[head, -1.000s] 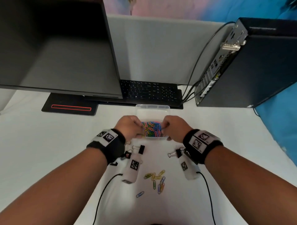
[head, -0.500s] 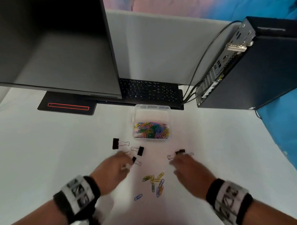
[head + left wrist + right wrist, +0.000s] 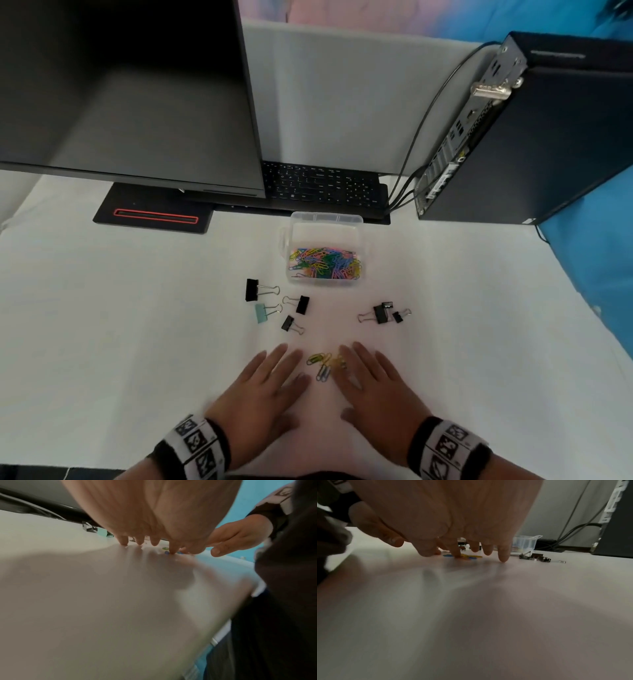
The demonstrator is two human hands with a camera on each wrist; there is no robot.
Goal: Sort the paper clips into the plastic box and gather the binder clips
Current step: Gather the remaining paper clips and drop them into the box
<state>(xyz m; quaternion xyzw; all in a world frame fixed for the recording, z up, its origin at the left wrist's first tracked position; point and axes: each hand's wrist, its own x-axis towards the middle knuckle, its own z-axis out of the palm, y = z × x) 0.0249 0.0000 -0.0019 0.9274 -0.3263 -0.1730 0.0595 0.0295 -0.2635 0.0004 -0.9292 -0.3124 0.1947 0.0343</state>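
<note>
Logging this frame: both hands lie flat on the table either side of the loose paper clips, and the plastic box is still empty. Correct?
Not quite. The head view shows the plastic box already holding a heap of coloured paper clips. The rest stands: left hand and right hand flank the loose paper clips.

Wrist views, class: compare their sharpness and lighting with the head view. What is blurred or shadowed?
Head view: evenly lit and sharp on the plastic box and binder clips. Left wrist view: the left hand is smeared and the table is blurred. Right wrist view: dim, finger shadows on the table, paper clips soft.
</note>
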